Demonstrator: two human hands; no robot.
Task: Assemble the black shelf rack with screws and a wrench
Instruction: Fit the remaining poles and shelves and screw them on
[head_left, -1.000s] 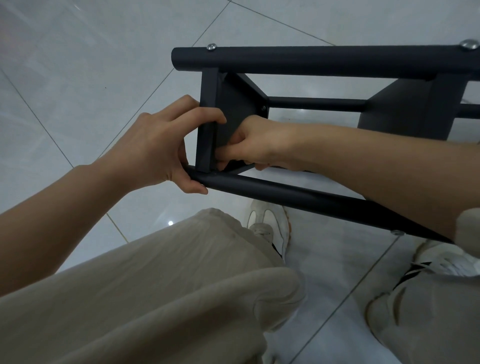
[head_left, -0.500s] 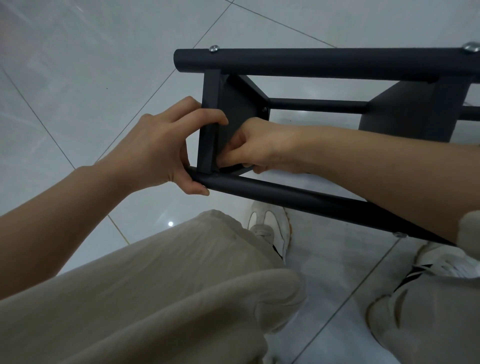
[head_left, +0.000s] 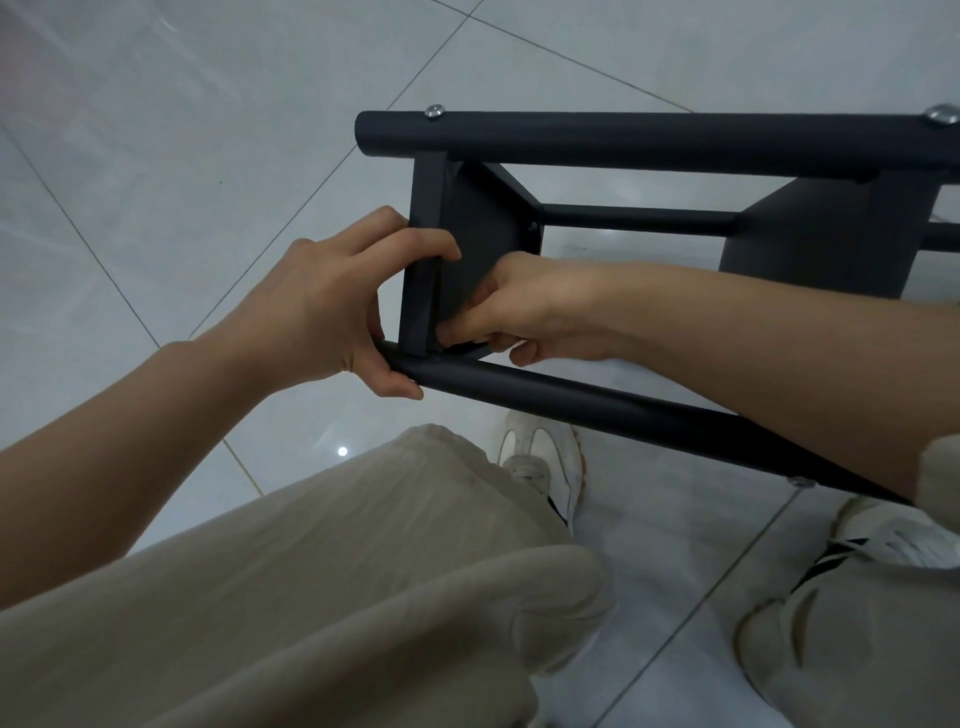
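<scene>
Your left hand (head_left: 332, 306) comes in from the lower left and clamps the left end of the black rack (head_left: 649, 150). Its fingers hook over the outer edge of the flat end panel (head_left: 480, 228) and its thumb lies against the end of the near tube (head_left: 597, 400), so this hand grips the frame. Your right hand (head_left: 524, 312) reaches across from the right, with the forearm passing over the near tube. Its fingers are curled and their tips are bunched in the inside corner where the end panel meets that tube. The fingertips hide whatever may sit between them, so you cannot tell whether this hand holds anything.

The rack lies on its side in front of your knees, over the tiled floor (head_left: 156, 130). Its long axis runs left to right, and the tube ends point left. The far tube (head_left: 779, 148) lies almost level, while the near tube slants down to the right. A thin bar (head_left: 639, 221) joins the end panel to a second panel (head_left: 821, 249) farther right. One silver screw head (head_left: 434, 110) sits on the far tube above the end panel, and another screw head (head_left: 941, 115) sits near the right edge of the view. A small dark screw (head_left: 532, 226) sits at the panel's far corner.

Below are your beige trousers (head_left: 311, 597) and white shoes (head_left: 540, 462).
</scene>
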